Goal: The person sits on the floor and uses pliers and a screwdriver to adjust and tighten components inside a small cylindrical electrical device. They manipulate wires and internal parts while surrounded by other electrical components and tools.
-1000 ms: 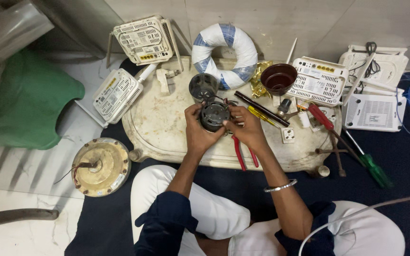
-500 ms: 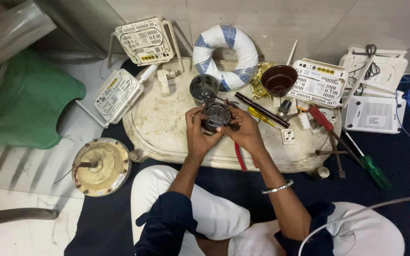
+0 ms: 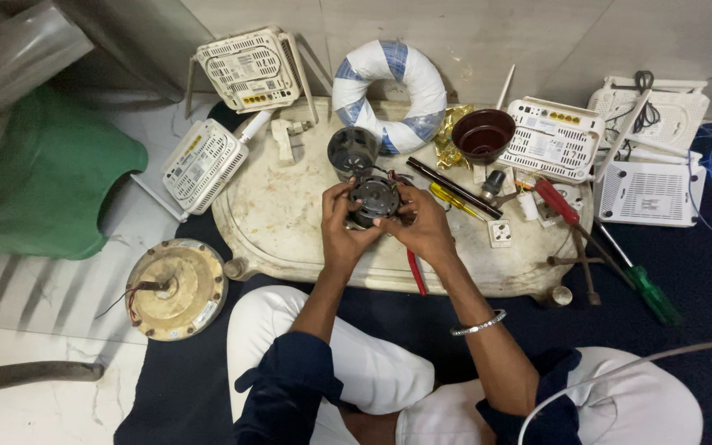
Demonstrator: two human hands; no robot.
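Both my hands hold a small round dark motor (image 3: pixel 374 198) with coloured wires above a dirty cream-coloured board (image 3: pixel 282 222). My left hand (image 3: pixel 341 232) grips the motor's left side. My right hand (image 3: pixel 422 227) grips its right side, a silver bangle (image 3: pixel 478 327) on that wrist. Just behind the motor stands a dark cylindrical housing (image 3: pixel 351 151). A red-handled tool (image 3: pixel 415 272) lies under my right wrist, mostly hidden.
On the board lie a white-and-blue taped ring (image 3: pixel 389 91), a brown bowl (image 3: pixel 483 134), a yellow screwdriver (image 3: pixel 453 200), and a red-handled screwdriver (image 3: pixel 558 202). White routers (image 3: pixel 249 70) sit around it. A round brass-coloured fan motor (image 3: pixel 176 288) and a green plastic stool (image 3: pixel 43 177) stand left.
My hands have lifted the motor slightly and turned it, so its round face now points up at me. Everything else stays put.
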